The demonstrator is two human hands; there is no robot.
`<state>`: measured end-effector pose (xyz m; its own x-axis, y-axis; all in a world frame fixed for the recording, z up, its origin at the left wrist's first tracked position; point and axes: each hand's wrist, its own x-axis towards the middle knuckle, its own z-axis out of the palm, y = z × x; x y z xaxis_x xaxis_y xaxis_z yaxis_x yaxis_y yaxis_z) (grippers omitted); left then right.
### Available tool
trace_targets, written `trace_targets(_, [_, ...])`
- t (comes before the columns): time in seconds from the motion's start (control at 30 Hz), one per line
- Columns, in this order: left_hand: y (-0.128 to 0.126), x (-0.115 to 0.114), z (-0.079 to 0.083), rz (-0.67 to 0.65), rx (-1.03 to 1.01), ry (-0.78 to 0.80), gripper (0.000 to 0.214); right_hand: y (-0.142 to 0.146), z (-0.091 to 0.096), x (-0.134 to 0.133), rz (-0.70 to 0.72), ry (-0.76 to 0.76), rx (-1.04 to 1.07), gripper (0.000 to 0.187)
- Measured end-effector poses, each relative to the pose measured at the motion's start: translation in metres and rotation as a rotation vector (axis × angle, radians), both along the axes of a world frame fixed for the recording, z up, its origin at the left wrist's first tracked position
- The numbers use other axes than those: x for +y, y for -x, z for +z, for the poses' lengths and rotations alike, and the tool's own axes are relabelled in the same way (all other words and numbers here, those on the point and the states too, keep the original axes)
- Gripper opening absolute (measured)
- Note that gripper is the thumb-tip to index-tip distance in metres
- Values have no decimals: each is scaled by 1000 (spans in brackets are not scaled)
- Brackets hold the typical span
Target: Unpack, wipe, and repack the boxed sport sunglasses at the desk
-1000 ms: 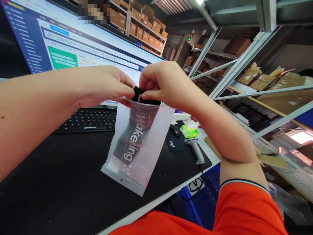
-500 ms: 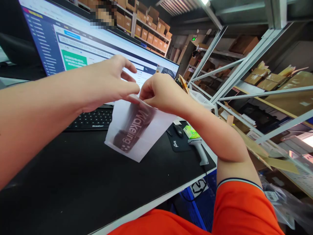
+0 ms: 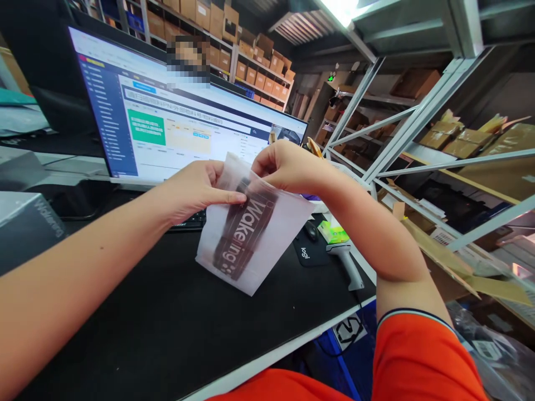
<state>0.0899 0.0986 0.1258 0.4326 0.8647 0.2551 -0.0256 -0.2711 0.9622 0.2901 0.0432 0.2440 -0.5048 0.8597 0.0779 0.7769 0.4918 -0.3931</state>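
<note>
I hold a frosted plastic bag (image 3: pixel 273 234) above the black desk mat (image 3: pixel 146 328), and inside it lies a black item (image 3: pixel 244 234) with white lettering. My left hand (image 3: pixel 196 189) grips the bag's upper left side, thumb pressed on its front. At the bag's top edge, my right hand (image 3: pixel 288 167) pinches with closed fingers. The bag's lower corner hangs just over the mat.
A wide monitor (image 3: pixel 175 128) stands behind, with a keyboard (image 3: pixel 188 223) under my hands. To the right lie a mouse (image 3: pixel 311 229) on a small pad, a green packet (image 3: pixel 333 232) and a barcode scanner (image 3: pixel 349 264). A dark box (image 3: pixel 25 228) sits at left. Metal shelving (image 3: pixel 418 111) with cartons fills the right.
The black item has gone fully inside the bag. My hands shifted to the bag's top edge and front, and the bag tilted and rose slightly. My view moved up and left.
</note>
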Motion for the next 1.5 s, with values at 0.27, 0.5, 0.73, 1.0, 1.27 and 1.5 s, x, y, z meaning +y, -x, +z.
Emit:
trace_targets(0.27, [-14, -12, -9, 21, -207, 113, 64, -12, -3, -1, 34, 104, 69, 17])
trace_targets(0.5, [-16, -13, -16, -31, -220, 146, 63, -20, -10, 5, 162, 210, 132, 27])
trace_targets(0.73, [-19, -18, -19, 56, -256, 110, 58, -27, -20, 7, 37, 74, 248, 23])
trace_targets(1.0, [-12, -18, -27, 160, -228, 45, 58, -17, -27, 4, 44, -158, 98, 19])
trace_targets(1.27, [5, -34, -14, 339, -152, -193, 52, -3, -24, 12, 138, -195, 127, 10])
trace_targets(1.5, [8, -50, -3, 482, 27, -359, 41, 25, -28, 10, 283, -243, 323, 16])
